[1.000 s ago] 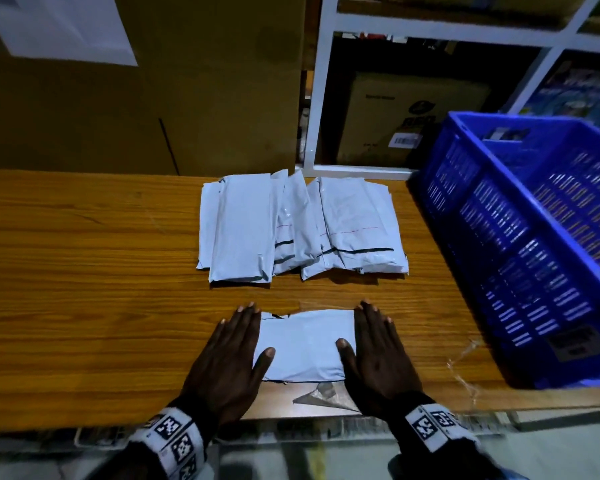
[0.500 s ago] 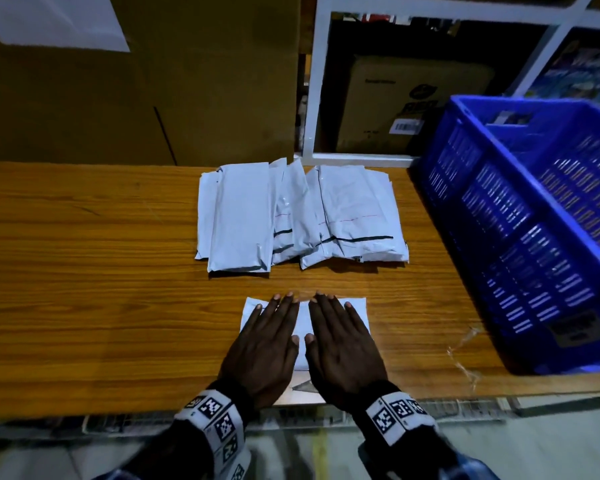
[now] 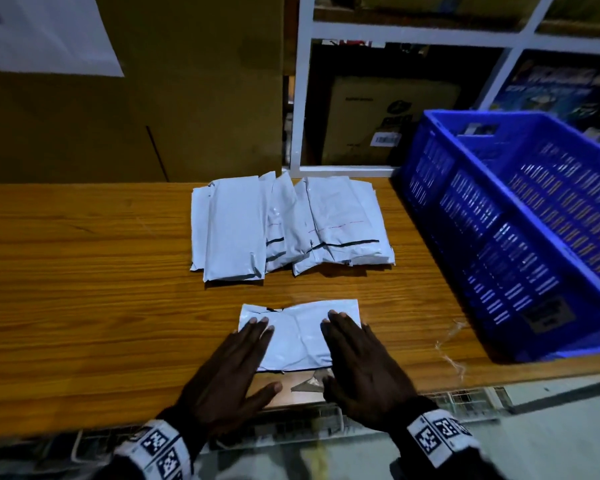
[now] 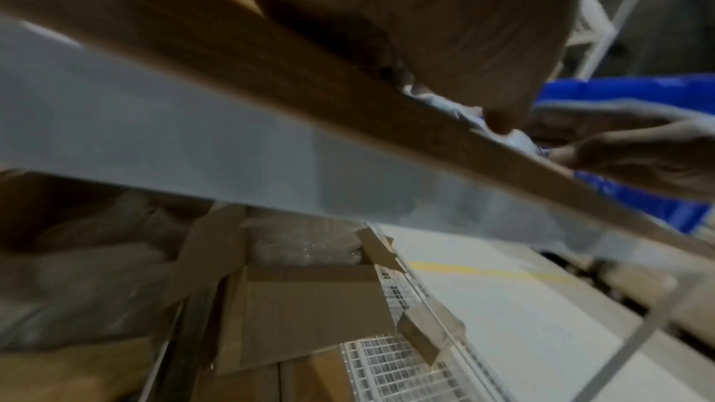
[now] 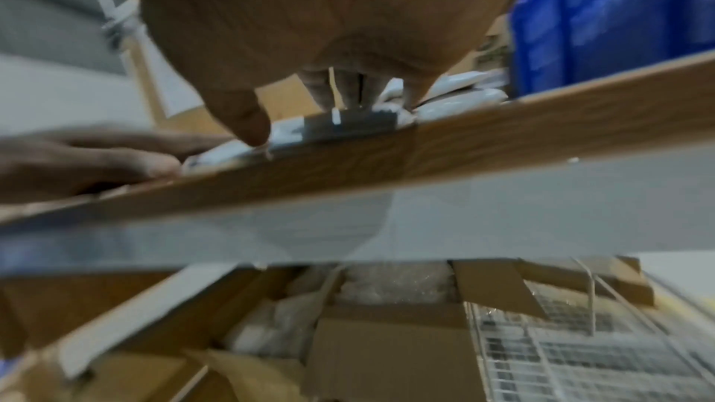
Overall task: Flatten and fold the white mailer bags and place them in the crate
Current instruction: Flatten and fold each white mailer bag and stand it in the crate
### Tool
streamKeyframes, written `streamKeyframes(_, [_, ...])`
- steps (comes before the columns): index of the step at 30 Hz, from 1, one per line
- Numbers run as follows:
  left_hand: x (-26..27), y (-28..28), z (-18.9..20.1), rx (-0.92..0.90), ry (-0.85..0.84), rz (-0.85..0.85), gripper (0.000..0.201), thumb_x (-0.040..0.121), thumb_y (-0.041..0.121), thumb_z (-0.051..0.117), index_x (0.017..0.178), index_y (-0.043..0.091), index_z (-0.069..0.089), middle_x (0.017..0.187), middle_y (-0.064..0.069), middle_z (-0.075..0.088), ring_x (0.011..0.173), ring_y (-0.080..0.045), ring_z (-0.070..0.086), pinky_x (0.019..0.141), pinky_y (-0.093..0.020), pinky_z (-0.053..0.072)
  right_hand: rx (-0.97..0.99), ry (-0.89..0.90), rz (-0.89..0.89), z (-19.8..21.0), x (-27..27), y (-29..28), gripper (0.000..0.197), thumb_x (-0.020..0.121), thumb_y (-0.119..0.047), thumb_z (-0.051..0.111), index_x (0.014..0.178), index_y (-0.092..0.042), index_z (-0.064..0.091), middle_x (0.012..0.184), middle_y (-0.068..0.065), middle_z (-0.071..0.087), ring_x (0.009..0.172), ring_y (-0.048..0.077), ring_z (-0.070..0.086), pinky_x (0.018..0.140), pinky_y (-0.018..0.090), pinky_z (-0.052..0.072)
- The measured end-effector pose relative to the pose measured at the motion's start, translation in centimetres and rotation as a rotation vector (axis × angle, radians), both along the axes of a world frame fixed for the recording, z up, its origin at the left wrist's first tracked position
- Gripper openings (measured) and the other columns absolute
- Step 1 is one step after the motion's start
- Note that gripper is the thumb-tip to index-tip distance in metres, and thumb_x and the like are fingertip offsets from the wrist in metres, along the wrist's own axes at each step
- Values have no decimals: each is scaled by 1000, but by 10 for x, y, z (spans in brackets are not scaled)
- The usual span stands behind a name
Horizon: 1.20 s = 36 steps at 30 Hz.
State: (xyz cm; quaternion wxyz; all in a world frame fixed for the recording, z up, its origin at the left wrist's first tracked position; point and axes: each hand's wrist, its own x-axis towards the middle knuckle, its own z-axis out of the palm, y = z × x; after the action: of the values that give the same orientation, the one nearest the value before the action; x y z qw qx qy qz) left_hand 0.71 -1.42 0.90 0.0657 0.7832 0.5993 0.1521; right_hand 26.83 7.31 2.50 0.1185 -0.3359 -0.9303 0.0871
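Pressing down on a folded bag [image 3: 297, 336] with both palms, near the front edge of the table [image 3: 84, 306]. Left hand [image 3: 234, 372] flat, fingers straight and together, covering the bag's left side with the thumb off on bare wood. Right hand [image 3: 359, 365] same deal on the right side, fingers straight and pressed down, nothing pinched or gripped. Bare strip of white showing between the two hands. Probably set like that to squeeze the air out and set the crease, since this sort of plastic looks springy and likely pops open if let go too soon.

Just beyond the fingertips, not touching: a loose pile of bags [image 3: 290, 226], overlapping and fanned, waiting their turn. Well off to the right of the right hand: blue crate [image 3: 520, 216], close enough for a one-handed drop, which is presumably why it sits there. Can't tell from this angle if anything is in it yet.

Just under the right thumb: a curled scrap of clear tape [image 3: 309, 382] by the table edge. Could snag the bag on pickup, worth watching. Wrist views too blurry to add much, just palms low over the table edge.
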Motion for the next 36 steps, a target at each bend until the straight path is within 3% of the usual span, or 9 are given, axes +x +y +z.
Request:
streamKeyframes(4, [-13, 14, -4, 76, 29, -56, 63, 91, 39, 48, 144, 6, 42, 151, -8, 40, 142, -23, 32, 109, -36, 31, 60, 38, -12, -6, 0, 8, 69, 81, -27, 52, 144, -4, 37, 149, 17, 41, 137, 32, 40, 104, 52, 43])
streamKeyframes(8, [-28, 26, 10, 100, 53, -121, 58, 102, 34, 16, 130, 7, 60, 131, -8, 61, 122, -24, 57, 99, -33, 48, 68, 14, -35, -1, 0, 16, 57, 88, -28, 46, 140, -3, 45, 143, 18, 48, 131, 35, 48, 97, 52, 48])
streamKeyframes(10, [-33, 31, 13, 135, 7, -145, 60, 103, 35, 15, 124, 8, 64, 124, -8, 65, 115, -24, 62, 89, -36, 55, 55, -11, -55, 4, -2, 17, 60, 86, -33, 46, 140, -6, 46, 141, 18, 51, 129, 35, 50, 97, 52, 48])
streamKeyframes(16, [-38, 37, 47, 187, -326, -46, 30, 87, 11, 60, 116, 17, 68, 114, -2, 69, 102, -15, 65, 88, -22, 49, 37, 19, -192, 21, -10, 9, 65, 73, -33, 61, 134, -10, 54, 128, 11, 62, 115, 32, 61, 79, 43, 58])
streamKeyframes(22, [-36, 57, 90, 204, -347, -26, 30, 79, 9, 59, 102, 20, 75, 99, 1, 74, 93, -10, 66, 83, -12, 40, 167, 110, -261, 71, -5, -4, 40, 81, -28, 56, 117, -13, 65, 101, 9, 72, 74, 30, 70, 51, 34, 55])
streamKeyframes(25, [-31, 75, 117, 208, -359, -86, 28, 79, 3, 68, 100, 18, 76, 96, 0, 75, 86, -11, 69, 77, -13, 45, 234, 142, -254, 101, 13, 1, 44, 74, -6, 74, 116, -12, 65, 101, 10, 72, 74, 31, 69, 51, 38, 55])
streamKeyframes(29, [-6, 104, 167, 272, -331, -183, 20, 83, 13, 65, 99, 17, 76, 91, 3, 76, 81, -11, 71, 70, -29, 51, 306, 188, -237, 145, 44, 15, 41, 75, -6, 80, 114, -9, 68, 100, 8, 73, 76, 29, 71, 54, 39, 56])
streamKeyframes(33, [40, 136, 226, 368, -293, -239, 16, 82, 7, 67, 95, 8, 77, 89, -3, 75, 78, -5, 65, 68, -4, 42, 407, 285, -249, 195, 88, 33, 32, 76, -10, 78, 107, -12, 71, 91, 4, 74, 72, 25, 71, 53, 34, 55])
streamKeyframes(36, [85, 161, 277, 438, -241, -239, 19, 82, 19, 63, 91, 9, 77, 78, -6, 74, 67, -8, 62, 58, -7, 36, 472, 324, -211, 233, 134, 53, 28, 81, -12, 76, 108, -11, 71, 90, 6, 74, 74, 25, 71, 58, 36, 57])
